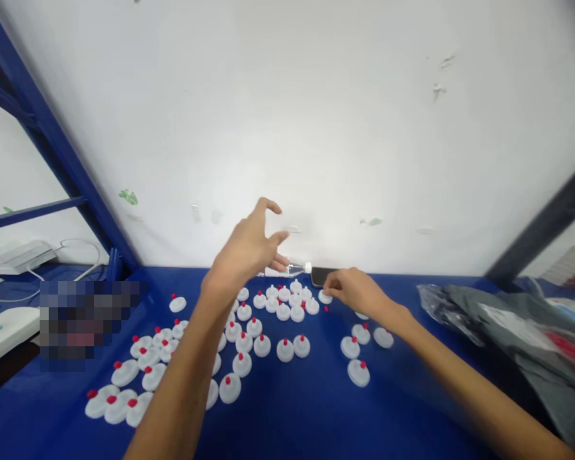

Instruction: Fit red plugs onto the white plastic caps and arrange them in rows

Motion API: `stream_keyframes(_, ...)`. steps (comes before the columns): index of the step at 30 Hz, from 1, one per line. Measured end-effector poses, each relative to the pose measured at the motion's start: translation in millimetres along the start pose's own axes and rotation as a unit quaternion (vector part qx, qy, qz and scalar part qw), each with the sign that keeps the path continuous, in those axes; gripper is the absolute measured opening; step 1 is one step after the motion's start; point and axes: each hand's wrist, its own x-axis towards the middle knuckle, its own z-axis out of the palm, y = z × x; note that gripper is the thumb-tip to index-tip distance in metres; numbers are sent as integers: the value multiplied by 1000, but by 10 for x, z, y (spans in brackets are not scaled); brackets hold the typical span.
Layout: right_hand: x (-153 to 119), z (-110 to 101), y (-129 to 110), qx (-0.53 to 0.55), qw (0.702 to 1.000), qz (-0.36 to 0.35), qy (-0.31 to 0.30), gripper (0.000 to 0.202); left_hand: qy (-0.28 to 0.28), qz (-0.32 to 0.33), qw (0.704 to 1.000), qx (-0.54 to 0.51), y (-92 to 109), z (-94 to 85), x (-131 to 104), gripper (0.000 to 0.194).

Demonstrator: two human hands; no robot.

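My left hand (pixel 253 243) is raised over the back of the blue table, fingers apart and holding nothing. My right hand (pixel 352 289) is pinched at a white round lid (pixel 324 296) near the back edge. A small loose red tip (pixel 326 309) lies just in front of that lid. Left of it, several white lids (pixel 296 313) stand bunched together, most showing a bare nozzle. Many more white lids with red tips (pixel 230 388) are spread across the left and middle. A few others (pixel 359 373) sit below my right forearm. My left forearm hides part of the spread.
A clear plastic bottle (pixel 297 268) with a white cap lies along the wall, next to a dark phone (pixel 319 276). Grey plastic bags (pixel 503 326) lie on the right. A white power strip (pixel 9 335) is at far left, beside a blue metal frame (pixel 62 140).
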Motion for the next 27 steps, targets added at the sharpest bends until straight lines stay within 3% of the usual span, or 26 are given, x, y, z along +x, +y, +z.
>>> stream_keyframes(2, -41, -149, -55, 37, 999, -8, 7, 16, -31, -3, 999, 33, -32, -31, -23, 38)
stream_keyframes(4, -117, -311, -161, 161, 986, -3, 40, 21, -73, 10, 993, 96, -48, -34, -53, 41)
stream_keyframes(8, -314, -504, -450, 281, 956, -12, 88, 24, -178, 26, 975, 130, -45, 39, -76, 70)
stream_keyframes(12, -413, -540, -606, 293, 949, -23, 110, 23, -231, -8, 969, 91, -11, 141, -62, 45)
stream_keyframes(15, -385, -554, -524, 313, 946, -34, 75, 27, -219, -17, 970, 107, 15, 175, -50, 42)
stream_keyframes(18, -277, -510, -315, 295, 953, -57, 37, 31, -162, 14, 975, 152, 61, 154, -37, 41)
stream_keyframes(21, -142, -352, -109, 148, 988, -40, 1, 20, -78, 36, 978, 192, 125, 114, -95, 37)
stream_keyframes(25, -57, -77, -11, 14, 996, -16, -84, 19, 0, 64, 981, 181, 86, 202, -481, 31)
stream_keyframes(27, -55, 24, -15, 3, 996, -17, -89, 16, 29, 27, 988, 150, -54, 343, -807, 27)
